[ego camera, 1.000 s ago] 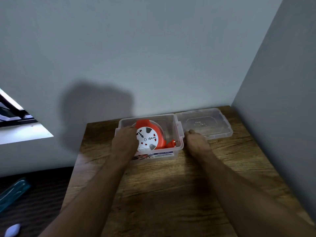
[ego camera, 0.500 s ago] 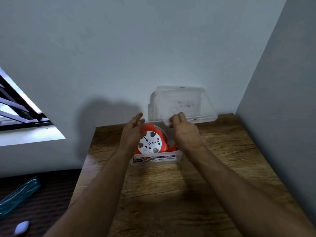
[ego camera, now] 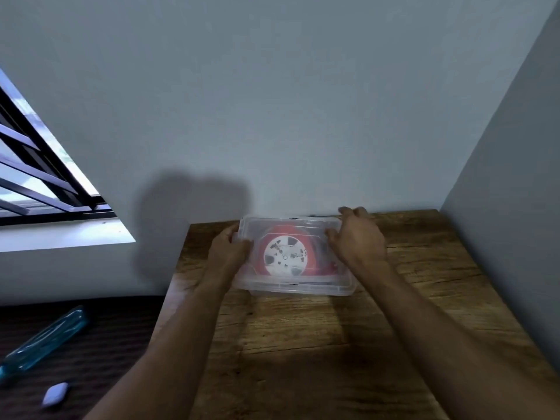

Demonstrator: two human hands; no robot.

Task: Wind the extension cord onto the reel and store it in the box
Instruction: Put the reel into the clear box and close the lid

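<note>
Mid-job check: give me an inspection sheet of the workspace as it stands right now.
Surface: wooden table, set in a wall corner.
Job's things: orange-and-white reel inside the clear box; lid lies over it, latching cannot be told.
Clutter: blue transparent object and small pale object on the dark surface to the left.
Hands: left hand grips the box's left end; right hand grips its right end.
Cables: no loose cord seen.
Surroundings: grey walls, barred window.
</note>
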